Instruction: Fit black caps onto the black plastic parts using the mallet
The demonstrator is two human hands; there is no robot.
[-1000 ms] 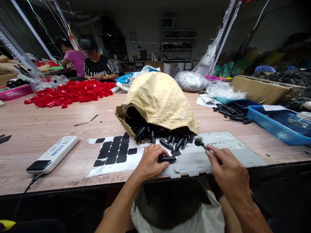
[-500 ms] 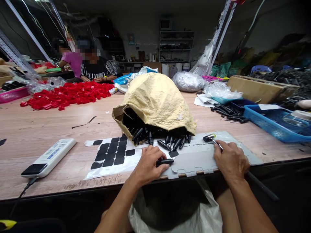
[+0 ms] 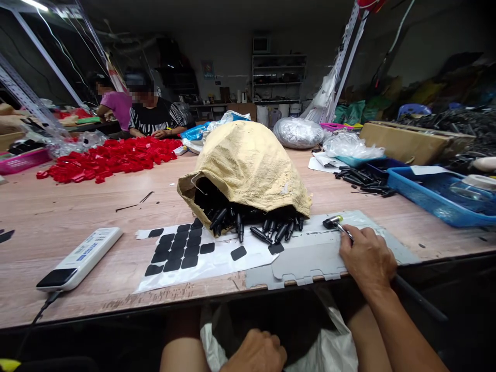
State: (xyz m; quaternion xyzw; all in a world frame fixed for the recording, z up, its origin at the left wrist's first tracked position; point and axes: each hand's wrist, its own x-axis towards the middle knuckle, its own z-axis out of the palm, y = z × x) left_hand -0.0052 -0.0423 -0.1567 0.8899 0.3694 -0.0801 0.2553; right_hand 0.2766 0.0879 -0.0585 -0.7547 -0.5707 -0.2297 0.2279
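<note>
My right hand (image 3: 368, 258) is closed around the metal shaft of a small hammer (image 3: 333, 222), whose black head with a yellow-green end rests over a grey board (image 3: 306, 261). Below the table edge, my left hand (image 3: 258, 352) is over the mouth of a white sack (image 3: 329, 346) between my knees. Its fingers are curled, and whatever they hold is hidden. Several black tube-shaped parts (image 3: 261, 235) spill from a yellow woven bag (image 3: 251, 165) onto the board and a white sheet (image 3: 220, 261). Black rounded-square pieces (image 3: 182, 248) lie in rows on that sheet.
A white power strip (image 3: 81, 258) with a cable lies at left. Red parts (image 3: 116, 157) are heaped behind it, near two seated people. At right stand a blue basket (image 3: 437, 199) and more black parts (image 3: 360, 178). Plastic-wrapped bundles (image 3: 298, 133) lie behind.
My left hand has moved off the board with a black tube-shaped part, down to the sack below the table edge. My right hand keeps its hold on the hammer.
</note>
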